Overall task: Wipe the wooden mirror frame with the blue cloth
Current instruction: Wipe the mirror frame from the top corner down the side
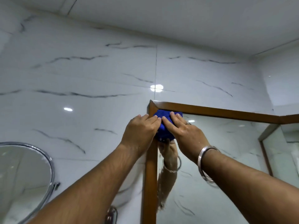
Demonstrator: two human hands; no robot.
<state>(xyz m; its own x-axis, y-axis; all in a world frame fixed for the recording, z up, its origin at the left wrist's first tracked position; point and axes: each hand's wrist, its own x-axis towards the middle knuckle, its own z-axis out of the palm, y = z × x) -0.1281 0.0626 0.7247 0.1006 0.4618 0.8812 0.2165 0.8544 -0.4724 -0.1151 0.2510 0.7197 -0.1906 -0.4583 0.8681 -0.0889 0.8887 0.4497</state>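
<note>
The wooden mirror frame (pixel 151 167) runs up the wall and turns right at its top left corner. A blue cloth (pixel 163 128) is pressed flat against the glass and frame just below that corner. My left hand (pixel 140 130) lies over the cloth's left side and the frame's upright, fingers spread flat. My right hand (pixel 184 128), with a ring and a steel bangle on the wrist, presses on the cloth's right side. Both hands cover most of the cloth. The mirror glass (pixel 218 159) reflects a hand and forearm under the cloth.
White marble-look tiles (pixel 80 78) cover the wall left of and above the frame. A round chrome-rimmed mirror (pixel 24 172) on a bracket hangs at lower left. A chrome fitting (pixel 111 214) sits low beside the frame. The ceiling is close above.
</note>
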